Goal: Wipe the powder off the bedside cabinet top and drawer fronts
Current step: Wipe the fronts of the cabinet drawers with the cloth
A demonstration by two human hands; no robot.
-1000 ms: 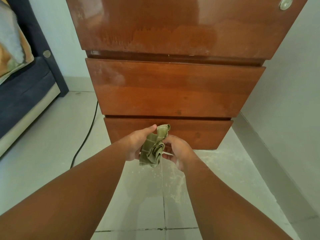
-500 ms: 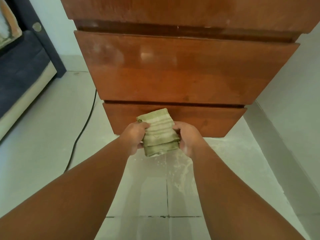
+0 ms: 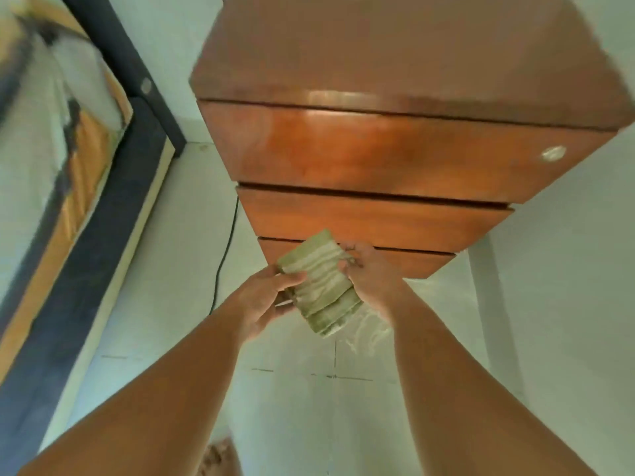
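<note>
The brown wooden bedside cabinet (image 3: 395,56) stands ahead, its top and three drawer fronts in view. The top drawer front (image 3: 378,152) carries a round metal lock at its right end; the middle drawer front (image 3: 371,218) and bottom drawer front (image 3: 412,261) sit below it. A folded green striped cloth (image 3: 319,283) is held in front of the bottom drawer. My left hand (image 3: 264,297) grips the cloth's left edge and my right hand (image 3: 371,276) grips its right edge. White powder (image 3: 367,331) lies on the floor tiles under the cloth.
A bed with a dark frame (image 3: 86,242) and patterned bedding (image 3: 44,125) runs along the left. A black cable (image 3: 223,255) trails on the floor beside the cabinet's left side. A pale wall (image 3: 567,269) stands close on the right.
The view has swung upward, so the cabinet top and top drawer now show. Both hands still hold the cloth, which went from crumpled to a flat fold.
</note>
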